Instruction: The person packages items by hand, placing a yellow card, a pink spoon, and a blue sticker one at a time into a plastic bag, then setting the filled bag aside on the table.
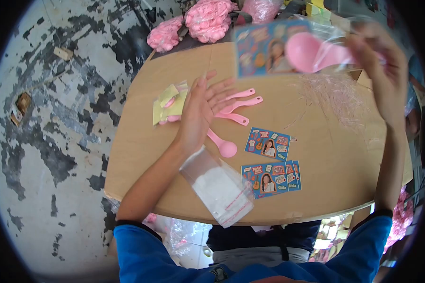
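My right hand (382, 66) is raised at the upper right, its fingers closed on a clear plastic bag (333, 47). A pink spoon (303, 51) and a blue printed card (252, 52) show in that bag, slightly blurred. My left hand (200, 106) is open, palm turned up and fingers spread, above the table. Beside its fingers lie several pink spoons (243, 104), and another spoon (226, 148) lies below the palm. A stack of clear plastic bags (217, 188) is by my left wrist, partly over the edge of the fanned blue cards (269, 181).
One more blue card (267, 144) lies above the fanned ones on the brown cardboard-covered table (326, 174). Packed spoons with yellow cards (167, 101) are at the left. Thin plastic strips (333, 101) are scattered at right. Bundles of pink spoons (208, 19) stand along the far edge.
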`<state>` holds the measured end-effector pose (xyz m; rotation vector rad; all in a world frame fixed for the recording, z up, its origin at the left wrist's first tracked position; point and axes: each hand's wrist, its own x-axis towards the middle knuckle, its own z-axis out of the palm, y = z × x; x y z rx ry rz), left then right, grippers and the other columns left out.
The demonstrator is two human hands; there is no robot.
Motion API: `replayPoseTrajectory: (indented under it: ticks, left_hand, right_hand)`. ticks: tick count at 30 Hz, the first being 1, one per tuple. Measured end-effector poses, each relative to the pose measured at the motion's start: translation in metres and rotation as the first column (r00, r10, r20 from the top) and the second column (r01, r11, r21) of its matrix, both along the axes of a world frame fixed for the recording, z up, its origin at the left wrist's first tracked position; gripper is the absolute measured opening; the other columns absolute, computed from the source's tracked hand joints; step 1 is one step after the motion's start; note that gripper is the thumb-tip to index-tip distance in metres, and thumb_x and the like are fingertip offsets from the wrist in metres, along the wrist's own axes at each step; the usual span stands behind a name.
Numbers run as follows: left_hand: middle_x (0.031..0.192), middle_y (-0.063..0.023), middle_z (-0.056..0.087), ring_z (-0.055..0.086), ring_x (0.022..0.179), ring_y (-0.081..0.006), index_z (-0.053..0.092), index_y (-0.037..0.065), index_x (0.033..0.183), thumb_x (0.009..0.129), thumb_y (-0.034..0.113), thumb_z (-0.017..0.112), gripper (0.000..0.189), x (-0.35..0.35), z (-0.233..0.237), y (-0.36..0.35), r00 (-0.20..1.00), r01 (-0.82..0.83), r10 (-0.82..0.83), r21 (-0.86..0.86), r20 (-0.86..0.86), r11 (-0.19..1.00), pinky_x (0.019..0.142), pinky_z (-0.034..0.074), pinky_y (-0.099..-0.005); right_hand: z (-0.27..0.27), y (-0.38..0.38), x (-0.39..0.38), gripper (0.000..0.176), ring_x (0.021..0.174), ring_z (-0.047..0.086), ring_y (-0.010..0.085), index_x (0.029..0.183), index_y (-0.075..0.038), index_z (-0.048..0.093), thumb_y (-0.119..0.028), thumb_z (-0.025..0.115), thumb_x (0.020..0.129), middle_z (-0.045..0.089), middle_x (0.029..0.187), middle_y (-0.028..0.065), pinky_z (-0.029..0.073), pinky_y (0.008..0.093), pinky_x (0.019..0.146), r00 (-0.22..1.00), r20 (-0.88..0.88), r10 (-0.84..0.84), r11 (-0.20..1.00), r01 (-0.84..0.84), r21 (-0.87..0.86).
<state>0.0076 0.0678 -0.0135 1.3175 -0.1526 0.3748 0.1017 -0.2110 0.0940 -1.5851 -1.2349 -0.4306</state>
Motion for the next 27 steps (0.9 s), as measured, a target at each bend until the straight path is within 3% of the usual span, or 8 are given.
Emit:
replayPoseTrajectory:
  ticks: [2, 6, 8, 10, 12, 15, 19, 27]
  left_hand:
    - [0.133, -0.0226, 0.048, 0.051, 0.118, -0.0291, 0.033, 0.005, 0.134, 0.101, 0.049, 0.028, 0.055, 0.001, 0.0, 0.001, 0.996, -0.083, 0.085, 0.073, -0.027, 0.994, 0.104, 0.039, -0.0421]
    - [0.134, -0.0207, 0.047, 0.047, 0.123, -0.0283, 0.035, 0.003, 0.134, 0.099, 0.051, 0.033, 0.059, -0.002, 0.001, -0.008, 0.973, -0.23, 0.206, 0.399, 0.104, 0.888, 0.105, 0.036, -0.0416]
    - [0.136, -0.0193, 0.046, 0.045, 0.124, -0.0277, 0.035, 0.001, 0.135, 0.098, 0.051, 0.036, 0.062, -0.011, 0.004, -0.021, 0.949, -0.308, 0.196, 0.597, 0.247, 0.741, 0.105, 0.034, -0.0409]
    - [0.14, -0.0193, 0.04, 0.044, 0.127, -0.026, 0.032, 0.001, 0.139, 0.088, 0.034, 0.064, 0.069, -0.023, 0.012, -0.033, 0.944, -0.063, -0.166, 0.648, 0.286, 0.759, 0.101, 0.037, -0.0384]
    - [0.139, -0.0185, 0.043, 0.045, 0.128, -0.0279, 0.03, 0.0, 0.142, 0.087, 0.027, 0.068, 0.072, -0.039, 0.015, -0.049, 0.934, -0.168, -0.212, 0.877, 0.288, 0.45, 0.1, 0.039, -0.0396]
    - [0.136, -0.018, 0.045, 0.047, 0.126, -0.0294, 0.029, 0.0, 0.143, 0.087, 0.021, 0.069, 0.072, -0.042, -0.001, -0.07, 0.969, 0.236, -0.229, 0.647, -0.096, 0.725, 0.102, 0.039, -0.0401]
    - [0.136, -0.0183, 0.047, 0.047, 0.127, -0.0273, 0.024, 0.001, 0.145, 0.098, 0.013, 0.051, 0.056, -0.039, 0.004, -0.062, 0.865, 0.367, -0.311, 0.073, -0.394, 0.927, 0.105, 0.04, -0.0391]
    - [0.137, -0.0132, 0.049, 0.043, 0.131, -0.0236, 0.03, 0.004, 0.143, 0.101, 0.02, 0.046, 0.048, -0.041, 0.011, -0.061, 0.703, 0.576, -0.559, -0.109, -0.439, 0.81, 0.102, 0.042, -0.0371]
  right_hand:
    - [0.008, -0.002, -0.015, 0.01, 0.063, 0.048, 0.0041, 0.091, -0.003, 0.059, -0.012, 0.059, 0.091, 0.053, 0.071, -0.0016, 0.037, 0.0203, 0.057, 0.992, 0.102, -0.072, 0.997, 0.075, -0.024]
    - [-0.008, 0.009, -0.025, 0.01, 0.048, 0.04, 0.0024, 0.082, -0.003, 0.061, -0.011, 0.067, 0.085, 0.045, 0.053, -0.0044, 0.03, 0.0217, 0.045, 0.978, 0.209, 0.007, 0.848, 0.105, -0.52]
    - [-0.009, 0.015, -0.031, 0.012, 0.043, 0.037, 0.0042, 0.077, -0.003, 0.061, -0.011, 0.069, 0.082, 0.041, 0.049, -0.0032, 0.027, 0.0239, 0.042, 0.992, 0.114, -0.052, 0.943, 0.087, -0.321]
    - [-0.011, 0.021, -0.033, 0.012, 0.04, 0.036, 0.0057, 0.076, -0.003, 0.062, -0.011, 0.07, 0.081, 0.039, 0.046, -0.0025, 0.026, 0.0253, 0.041, 0.996, 0.086, -0.027, 0.967, 0.048, -0.252]
    - [-0.024, 0.026, -0.031, 0.012, 0.041, 0.037, 0.0068, 0.078, -0.002, 0.063, -0.012, 0.069, 0.083, 0.04, 0.047, -0.0024, 0.027, 0.0259, 0.041, 0.992, 0.118, 0.045, 0.951, -0.007, -0.308]
    - [-0.026, 0.029, -0.029, 0.026, 0.049, 0.055, 0.0211, 0.087, -0.003, 0.068, -0.029, 0.065, 0.087, 0.057, 0.057, 0.0114, 0.047, 0.0352, 0.054, 0.99, -0.136, 0.039, 0.887, -0.097, -0.451]
    - [-0.047, 0.045, -0.012, 0.031, 0.061, 0.058, 0.0172, 0.095, -0.002, 0.067, -0.032, 0.061, 0.091, 0.062, 0.068, 0.011, 0.048, 0.0323, 0.061, 0.979, -0.189, -0.07, 0.988, 0.043, -0.145]
    - [-0.063, 0.042, 0.014, 0.027, 0.066, 0.054, 0.0099, 0.101, -0.002, 0.066, -0.027, 0.06, 0.093, 0.061, 0.069, 0.0041, 0.045, 0.0285, 0.062, 0.862, -0.482, 0.155, 0.845, -0.368, -0.387]
